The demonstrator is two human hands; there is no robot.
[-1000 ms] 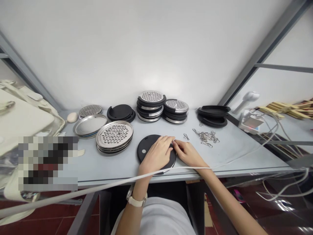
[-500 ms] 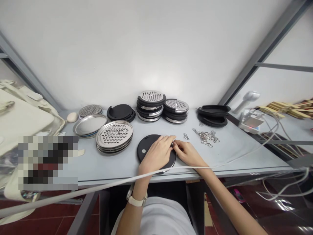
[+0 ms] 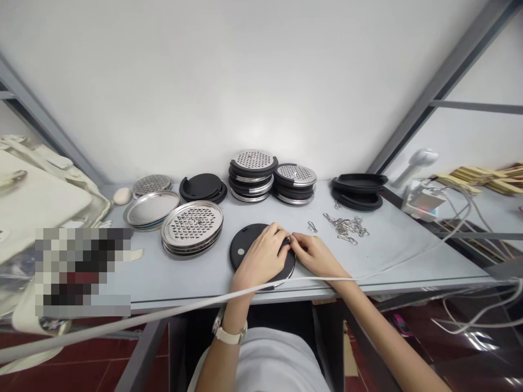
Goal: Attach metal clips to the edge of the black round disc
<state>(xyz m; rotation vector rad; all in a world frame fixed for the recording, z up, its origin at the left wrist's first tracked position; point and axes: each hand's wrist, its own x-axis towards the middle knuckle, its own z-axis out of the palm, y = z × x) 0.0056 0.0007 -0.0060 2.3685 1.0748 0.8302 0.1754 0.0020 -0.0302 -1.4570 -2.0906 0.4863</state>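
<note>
A round black disc (image 3: 244, 239) with a pale round spot lies near the table's front edge, a shiny rim showing along its lower right side. My left hand (image 3: 263, 256) covers much of it, palm down, with bent fingers gripping toward its right side. At that right edge, the fingertips of my right hand (image 3: 312, 255) pinch a small metal clip (image 3: 288, 239), mostly hidden between the two hands. Loose metal clips (image 3: 347, 226) are heaped to the right, and a single clip (image 3: 312, 226) lies nearer my right hand.
Perforated metal grater plates (image 3: 192, 223) are stacked at left, beside plain metal plates (image 3: 152, 208). Along the wall stand black discs (image 3: 202, 187), two stacks of black-rimmed graters (image 3: 253, 159) and black rings (image 3: 359, 201). A white cable (image 3: 163, 312) runs across in front, over my wrists.
The fingers of my left hand have curled in from a straighter pose, and the metal bit at the disc's edge shows more. The view has shifted slightly.
</note>
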